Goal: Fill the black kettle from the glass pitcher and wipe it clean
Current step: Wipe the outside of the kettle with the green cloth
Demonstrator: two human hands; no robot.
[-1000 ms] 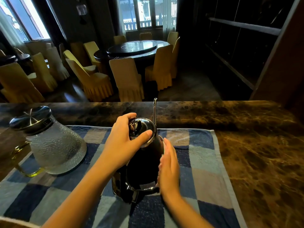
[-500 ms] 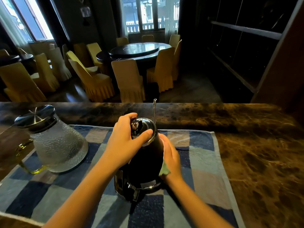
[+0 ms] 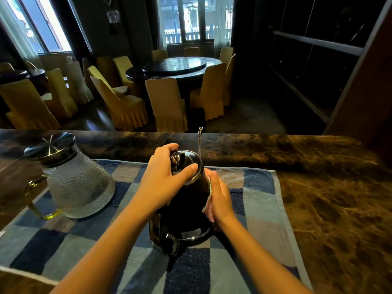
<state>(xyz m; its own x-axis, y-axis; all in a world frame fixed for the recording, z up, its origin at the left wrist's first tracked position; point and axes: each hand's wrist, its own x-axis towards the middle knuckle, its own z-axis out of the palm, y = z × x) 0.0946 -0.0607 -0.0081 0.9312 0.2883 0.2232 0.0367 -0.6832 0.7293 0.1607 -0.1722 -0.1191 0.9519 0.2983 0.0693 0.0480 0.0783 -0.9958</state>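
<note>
The black kettle (image 3: 184, 211) stands upright in the middle of a blue checked towel (image 3: 256, 209), its thin spout pointing up at the far side. My left hand (image 3: 165, 183) grips the kettle's shiny lid rim, thumb across the near edge. My right hand (image 3: 219, 198) presses a small pale cloth (image 3: 209, 211) flat against the kettle's right side, fingers straight. The glass pitcher (image 3: 76, 183) with a metal lid stands on the towel at the left, its yellow handle towards the left edge.
The towel lies on a brown marble counter (image 3: 328, 198) with bare stone to the right. Beyond the counter's far edge are a round dining table (image 3: 176, 67) and several yellow-covered chairs. Dark shelving fills the right side.
My right hand has slid up the kettle's right side with the cloth. The left hand keeps its grip on the lid. The pitcher has not moved.
</note>
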